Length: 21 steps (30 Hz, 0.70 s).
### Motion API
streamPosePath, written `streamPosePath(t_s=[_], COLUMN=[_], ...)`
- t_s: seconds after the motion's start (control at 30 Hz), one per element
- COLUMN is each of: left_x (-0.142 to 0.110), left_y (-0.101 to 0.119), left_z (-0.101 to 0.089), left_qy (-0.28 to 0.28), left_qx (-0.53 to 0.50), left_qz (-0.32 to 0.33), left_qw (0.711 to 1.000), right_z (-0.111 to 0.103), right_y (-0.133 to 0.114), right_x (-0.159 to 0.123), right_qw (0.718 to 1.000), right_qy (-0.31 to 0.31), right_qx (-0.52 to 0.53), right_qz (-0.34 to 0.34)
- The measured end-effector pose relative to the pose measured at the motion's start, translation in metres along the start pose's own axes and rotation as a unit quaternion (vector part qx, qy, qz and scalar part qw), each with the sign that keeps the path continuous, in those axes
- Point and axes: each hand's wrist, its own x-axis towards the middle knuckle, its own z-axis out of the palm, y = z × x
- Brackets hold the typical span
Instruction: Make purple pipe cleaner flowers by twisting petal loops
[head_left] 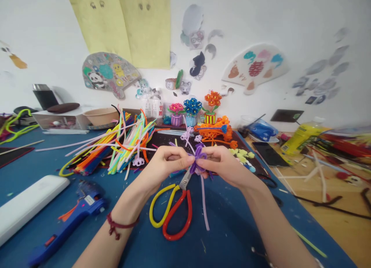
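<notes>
Between my two hands is a purple pipe-cleaner flower (199, 156) with looped petals. My left hand (175, 163) pinches its left side with thumb and finger. From the right, my right hand (218, 163) grips the opposite petals, its fingers partly hidden behind. A pale lilac pipe cleaner (204, 202) hangs down past the flower toward me. Scissors (183, 190) with one yellow and one red handle lie on the blue mat just below my hands, their blade tips hidden under the flower. Light lilac flowers (188, 133) lie beyond my fingers.
A blue glue gun (78, 216) and a white case (27, 204) lie at left. Bundled colourful pipe cleaners (116, 144) spread behind my left hand. Small potted pipe-cleaner flowers (193, 109) stand by the wall. A phone (269, 154) and a yellow bottle (303, 136) are at right.
</notes>
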Motion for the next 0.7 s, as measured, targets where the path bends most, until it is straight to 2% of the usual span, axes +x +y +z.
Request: streamPosePath(t_s=[0.1,0.3,0.53,0.63,0.7], left_x=[-0.0004,-0.0001,0.0003,0.0017,0.0033], left_y=[0.0009,0.0029,0.0043,0.0039,0.002], left_z=[-0.0006,0.0011,0.0035,0.0053,0.0062], left_qy=[-0.002,-0.001,0.016,0.038,0.093], left_qx=[0.031,0.026,0.054,0.053,0.059], left_qz=[-0.002,0.01,0.02,0.038,0.054], left_qw=[1.0,1.0,0.998,0.997,0.992], right_z=[0.0004,-0.0005,0.0031,0.0044,0.0047], right_y=[-0.0011,-0.0003,0.0038,0.005,0.0058], right_x=[-0.0002,-0.0002,0.0033,0.0047,0.0055], right_qw=[1.0,1.0,1.0,0.996,0.987], right_qy=[-0.009,-0.01,0.019,0.065,0.127], right_qx=[-0.012,-0.016,-0.002,-0.032,-0.068], right_qz=[0.003,-0.001,-0.019,-0.043,-0.077])
